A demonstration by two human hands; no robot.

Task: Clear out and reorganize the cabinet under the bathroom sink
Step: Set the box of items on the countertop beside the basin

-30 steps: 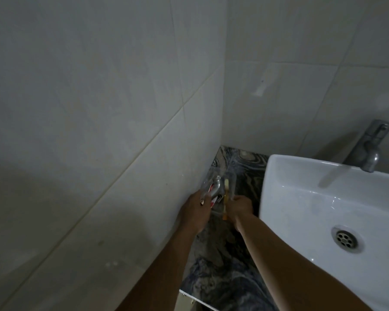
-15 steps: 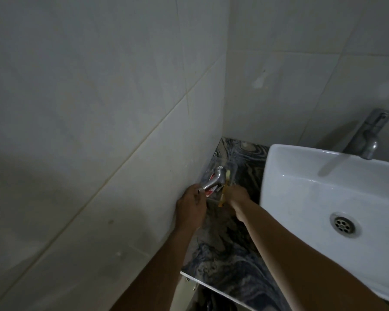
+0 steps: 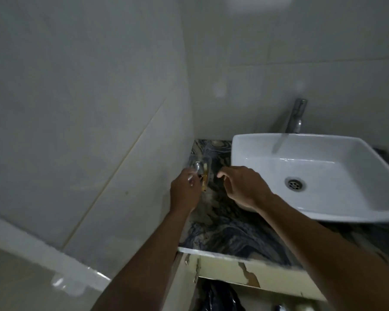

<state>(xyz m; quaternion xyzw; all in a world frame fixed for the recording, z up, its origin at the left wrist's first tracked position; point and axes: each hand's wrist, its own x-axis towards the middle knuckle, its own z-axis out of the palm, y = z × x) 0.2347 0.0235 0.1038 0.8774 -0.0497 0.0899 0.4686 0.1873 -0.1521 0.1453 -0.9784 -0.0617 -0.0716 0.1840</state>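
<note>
Left hand [image 3: 184, 191] grips a clear cup [image 3: 203, 163] holding a metal fitting [image 3: 198, 168] and a yellow brush [image 3: 204, 179], at the marbled worktop's [image 3: 222, 227] wall side. Right hand [image 3: 243, 187] hovers loosely curled and holds nothing, beside the white basin [image 3: 323, 212]. Below the worktop, the cabinet [image 3: 222, 269] holds a black bag [image 3: 218, 297].

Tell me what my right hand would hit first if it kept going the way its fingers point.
Probably the clear cup that your left hand holds by the wall. Your right hand points its fingers left toward it over the counter, though depth is unclear.
</note>
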